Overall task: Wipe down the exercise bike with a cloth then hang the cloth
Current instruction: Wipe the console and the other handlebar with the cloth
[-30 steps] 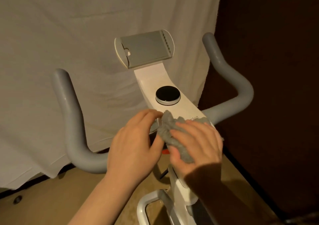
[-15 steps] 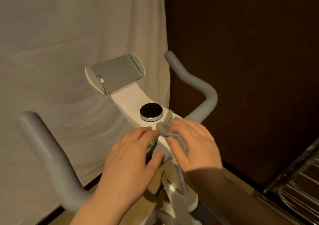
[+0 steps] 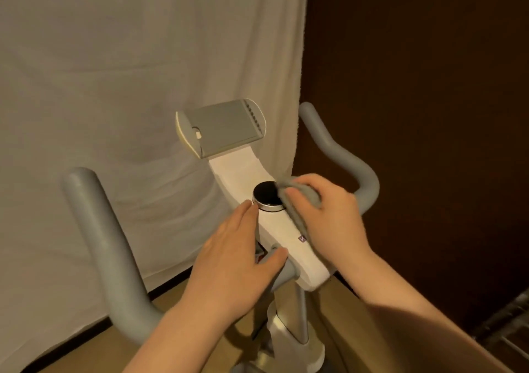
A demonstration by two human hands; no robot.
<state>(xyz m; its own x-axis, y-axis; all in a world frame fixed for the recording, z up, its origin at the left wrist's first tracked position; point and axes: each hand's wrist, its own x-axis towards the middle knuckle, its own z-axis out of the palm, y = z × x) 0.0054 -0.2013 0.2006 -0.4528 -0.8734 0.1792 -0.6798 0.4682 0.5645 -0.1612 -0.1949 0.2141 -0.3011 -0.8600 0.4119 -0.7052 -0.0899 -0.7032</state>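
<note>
The exercise bike's white console stem [image 3: 274,226] runs up the middle to a grey tablet holder [image 3: 226,127], with a round black knob [image 3: 267,196] on it. Grey handlebars curve up at the left [image 3: 97,235] and at the right [image 3: 343,155]. My right hand [image 3: 329,215] grips a bunched grey cloth [image 3: 303,198] and presses it against the stem just right of the knob. On the stem's left side rests my left hand [image 3: 232,263], fingers straight with the tips near the knob and the thumb on the grey bar below.
A pale sheet [image 3: 128,86] hangs close behind the bike. A dark brown wall [image 3: 415,86] fills the right side. A metal rack [image 3: 509,327] shows at the lower right edge. The floor [image 3: 200,344] below is tan.
My right hand has slid the cloth up the stem to the knob's right side. My left hand has shifted forward along the stem's left edge. The view has swung back left.
</note>
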